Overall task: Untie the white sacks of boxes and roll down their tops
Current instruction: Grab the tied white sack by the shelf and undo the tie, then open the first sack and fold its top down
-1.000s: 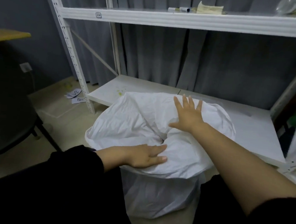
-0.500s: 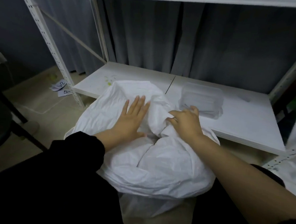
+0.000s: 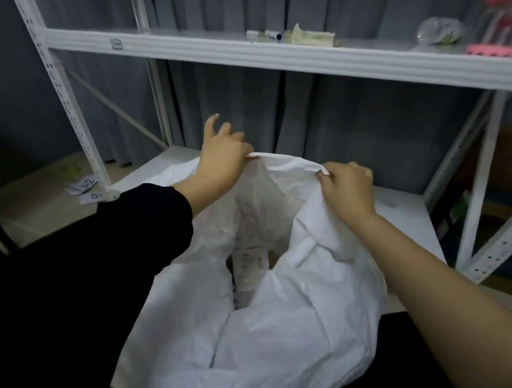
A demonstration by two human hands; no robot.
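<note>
At the centre of the frame the sack (image 3: 294, 331) stands open, its far rim stretched between the left hand (image 3: 222, 158) and the right hand (image 3: 346, 184); a dark gap runs down into it, narrowed by folds of cloth on both sides. Above the hands there is open air up to the upper shelf (image 3: 287, 59), which spans the whole top of the frame. Behind the sack the lower shelf (image 3: 403, 215) shows bare surface at right. Slanted posts (image 3: 63, 92) close the left, and more framing (image 3: 477, 183) blocks the right. Floor at lower left holds paper slips (image 3: 87, 188).
</note>
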